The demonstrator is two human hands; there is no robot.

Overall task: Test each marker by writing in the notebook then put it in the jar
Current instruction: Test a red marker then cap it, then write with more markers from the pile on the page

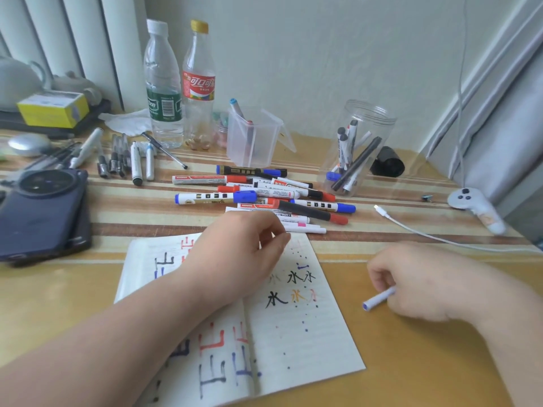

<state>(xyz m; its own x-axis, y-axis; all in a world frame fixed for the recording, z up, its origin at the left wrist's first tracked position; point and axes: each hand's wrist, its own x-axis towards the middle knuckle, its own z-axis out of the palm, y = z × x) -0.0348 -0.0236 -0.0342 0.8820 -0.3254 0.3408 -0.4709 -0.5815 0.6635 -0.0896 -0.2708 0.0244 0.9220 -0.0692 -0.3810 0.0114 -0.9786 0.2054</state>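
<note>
Left hand (235,251) overlaps notebook (293,333); right hand (417,283) hides marker (377,299) end.

Clear glossy plastic jar (360,142), matt lined paper notebook (308,333), smooth plastic markers (264,198), glossy striped tabletop (117,227)

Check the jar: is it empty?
No, the clear round jar holds several markers leaning inside it.

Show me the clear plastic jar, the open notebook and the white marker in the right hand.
clear plastic jar (373,118): head view, bare upper wall.
open notebook (323,342): head view, right page.
white marker (378,299): head view, barrel.
</note>
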